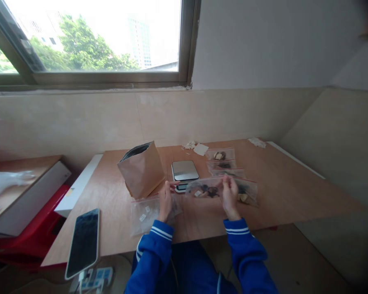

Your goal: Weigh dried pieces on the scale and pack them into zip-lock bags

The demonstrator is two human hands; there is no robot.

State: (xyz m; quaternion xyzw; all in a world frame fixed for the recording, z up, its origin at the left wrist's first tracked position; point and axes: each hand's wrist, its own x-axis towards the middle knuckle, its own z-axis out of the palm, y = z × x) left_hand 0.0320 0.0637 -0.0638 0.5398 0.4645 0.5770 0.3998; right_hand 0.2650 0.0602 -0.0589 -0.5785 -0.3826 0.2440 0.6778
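Observation:
My right hand (230, 195) pinches the right end of a clear zip bag (202, 191) with dark dried pieces and a small white packet inside. The bag hangs a little above the table, in front of the scale. My left hand (165, 201) is just left of it, fingers extended toward the bag and seemingly apart from it. Beneath the left hand lies a clear bag (141, 222) holding small white packets. A digital scale (185, 170) with a bare metal plate stands behind both hands. Past my right hand rests another filled zip bag (248, 194).
An opened brown paper bag (142, 171) stands at the left of the scale. More filled zip bags (221, 155) lie in a row behind. White scraps (190, 145) and a white square (201, 149) sit near the wall. A phone (83, 241) overhangs the front-left edge beside a power strip (99, 277).

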